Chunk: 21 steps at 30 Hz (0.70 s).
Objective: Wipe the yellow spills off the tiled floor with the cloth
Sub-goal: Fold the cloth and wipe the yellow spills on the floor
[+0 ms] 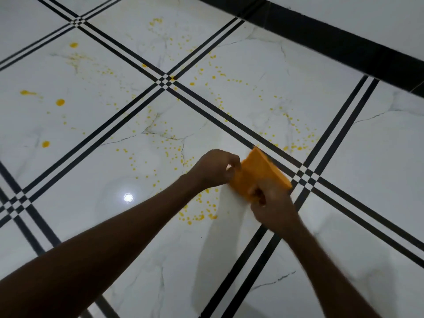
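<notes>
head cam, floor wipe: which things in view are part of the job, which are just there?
Part of the job:
- orange cloth, held by both hands
- left hand and right hand
- yellow spills scattered across the tiled floor

Just there:
- black band along the far edge
- bright light reflection on a tile

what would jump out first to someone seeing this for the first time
The orange cloth, held between the left hand and right hand near the middle of the view. Next, yellow spills speckle the white tiled floor, with bigger blobs at the left and fine drops around the hands.
</notes>
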{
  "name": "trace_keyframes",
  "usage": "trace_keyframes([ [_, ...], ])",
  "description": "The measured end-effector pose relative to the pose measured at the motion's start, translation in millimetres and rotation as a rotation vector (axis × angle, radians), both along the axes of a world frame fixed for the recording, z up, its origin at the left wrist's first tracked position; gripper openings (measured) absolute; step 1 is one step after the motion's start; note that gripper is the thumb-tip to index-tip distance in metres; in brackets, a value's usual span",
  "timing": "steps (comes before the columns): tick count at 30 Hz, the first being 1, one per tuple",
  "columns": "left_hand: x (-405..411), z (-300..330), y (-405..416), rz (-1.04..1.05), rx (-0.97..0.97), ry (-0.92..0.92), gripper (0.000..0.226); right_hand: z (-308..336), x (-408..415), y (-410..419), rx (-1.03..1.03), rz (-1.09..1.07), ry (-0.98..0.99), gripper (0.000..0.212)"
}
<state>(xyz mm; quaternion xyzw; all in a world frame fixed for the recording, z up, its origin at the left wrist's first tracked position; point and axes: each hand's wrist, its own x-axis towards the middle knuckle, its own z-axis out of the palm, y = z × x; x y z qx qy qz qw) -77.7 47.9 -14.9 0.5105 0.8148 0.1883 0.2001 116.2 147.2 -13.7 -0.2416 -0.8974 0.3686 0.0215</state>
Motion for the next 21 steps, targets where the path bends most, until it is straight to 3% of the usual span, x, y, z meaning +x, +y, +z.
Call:
trace_keyframes([
  [1, -5.0, -7.0, 1.7, 0.002, -0.065, 0.054, 0.028, -21.5, 0.3, -11.7, 0.083, -0.009, 0.007, 0.015],
  [5, -26.8, -39.3, 9.8, -0.010, -0.274, 0.276, 0.055, -74.7, -32.9, -4.7, 0.424, 0.088, -0.140, 0.061],
  [8, -35.7, -59.7, 4.1, -0.083, -0.438, 0.272, 0.066, -97.9, -33.3, 19.6, 0.512, 0.180, -0.196, 0.071],
  [12, -46.1, -56.9, 1.5, -0.138, -0.449, 0.269, 0.063, -100.0, 7.2, -16.9, 0.472, -0.431, -0.304, 0.074],
  [14, -45.9, -48.6, 6.0, -0.128, -0.475, 0.235, 0.067, -94.5, 19.6, -75.1, 0.443, -0.498, -0.349, 0.077],
  [17, -46.5, -36.2, 7.7, -0.060, -0.506, 0.083, 0.070, -95.7, 21.9, -153.7, 0.428, -0.034, -0.137, 0.077],
  [19, -57.7, -24.9, -3.3, 0.030, -0.465, 0.081, 0.062, -96.8, -5.3, -134.9, 0.461, 0.299, -0.020, 0.076],
  [21, -74.5, -13.9, -29.7, 0.112, -0.398, 0.143, 0.060, -102.8, -43.4, -83.7, 0.516, 0.432, 0.042, 0.071],
])
